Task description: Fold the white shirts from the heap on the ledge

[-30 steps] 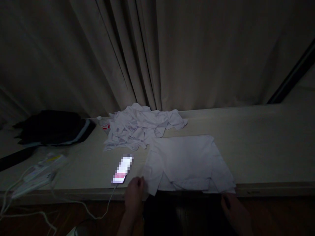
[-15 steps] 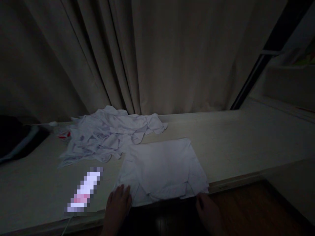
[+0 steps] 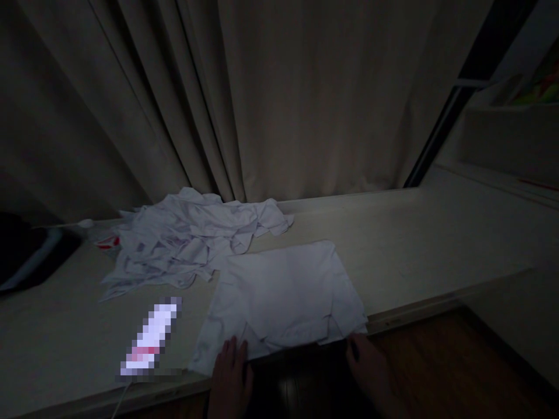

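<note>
A white shirt (image 3: pixel 290 297), folded into a broad flat shape, lies at the front edge of the desk. On its lower left edge rests my left hand (image 3: pixel 231 369), fingers laid out flat on the cloth and slightly apart. My right hand (image 3: pixel 369 364) is at the lower right corner, its fingers closed on the shirt's edge; the fingertips are dark and partly hidden. Behind and to the left spreads a crumpled heap of white cloth (image 3: pixel 187 233).
A lit, pixelated phone-like screen (image 3: pixel 151 337) with a cable lies left of the shirt. A dark item (image 3: pixel 30 256) and a clear container with red marking (image 3: pixel 108 241) stand at the far left. Curtains (image 3: pixel 305 105) hang behind the pale desk (image 3: pixel 414 244).
My left hand has shifted right along the shirt's front edge, leaving its left corner uncovered. My right hand stays at the right corner. The view has turned slightly right.
</note>
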{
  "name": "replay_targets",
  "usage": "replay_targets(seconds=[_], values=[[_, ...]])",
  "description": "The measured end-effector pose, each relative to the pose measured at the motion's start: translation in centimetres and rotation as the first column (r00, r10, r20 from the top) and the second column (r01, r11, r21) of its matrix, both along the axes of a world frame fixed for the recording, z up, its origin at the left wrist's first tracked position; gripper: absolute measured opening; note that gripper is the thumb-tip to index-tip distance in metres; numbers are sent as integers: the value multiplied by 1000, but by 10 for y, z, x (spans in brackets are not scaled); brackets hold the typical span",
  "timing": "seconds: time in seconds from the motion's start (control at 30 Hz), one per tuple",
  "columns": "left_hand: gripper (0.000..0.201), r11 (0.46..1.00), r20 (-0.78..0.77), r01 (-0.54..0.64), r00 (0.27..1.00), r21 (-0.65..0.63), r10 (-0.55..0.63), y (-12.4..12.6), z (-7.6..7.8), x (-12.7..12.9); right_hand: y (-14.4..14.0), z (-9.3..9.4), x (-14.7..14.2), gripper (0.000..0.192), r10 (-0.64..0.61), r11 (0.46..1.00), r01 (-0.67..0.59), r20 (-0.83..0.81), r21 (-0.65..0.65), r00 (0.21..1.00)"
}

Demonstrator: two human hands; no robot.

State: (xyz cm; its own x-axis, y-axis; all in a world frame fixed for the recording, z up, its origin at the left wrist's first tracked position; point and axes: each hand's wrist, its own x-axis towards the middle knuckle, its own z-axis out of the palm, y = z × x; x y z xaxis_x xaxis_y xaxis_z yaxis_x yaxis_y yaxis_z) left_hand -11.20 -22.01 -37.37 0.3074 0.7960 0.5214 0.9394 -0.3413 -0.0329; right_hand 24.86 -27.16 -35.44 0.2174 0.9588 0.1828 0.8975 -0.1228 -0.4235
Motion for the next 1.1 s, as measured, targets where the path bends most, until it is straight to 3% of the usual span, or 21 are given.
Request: replay_targets(seconds=[0.17, 0.3, 0.37, 0.47, 0.57, 0.67, 0.9, 1.1], values=[[37, 998, 90, 67, 994, -7, -66, -4, 11, 4, 0, -2, 0, 23, 71, 996, -74, 60, 57, 996], [29, 962, 215, 100, 976, -253, -44, -7, 31, 24, 9, 2, -13, 26, 203, 975, -203, 14, 94, 979], [29, 888, 287, 47, 953, -458, 98, -6, 43, 37, 16, 7, -24, 28, 233, 969, -227, -50, 100, 971], [38, 712, 316, -18, 888, -702, 334, 0, 60, 53, 30, 13, -40, 27, 213, 976, -202, -170, 77, 962], [52, 575, 409, 95, 796, -812, 446, 13, 66, 60, 42, 15, -46, 23, 112, 993, -93, -296, 77, 949], [55, 483, 469, 223, 741, -847, 480, 24, 61, 60, 51, 16, -43, 22, 20, 995, 20, -397, 96, 918], [44, 522, 567, 299, 664, -799, 487, 30, 53, 61, 59, 17, -40, 17, -88, 996, 78, -409, -42, 908], [39, 508, 596, 347, 634, -788, 493, 22, 62, 61, 53, 16, -43, 23, -22, 996, -4, -306, -84, 952]])
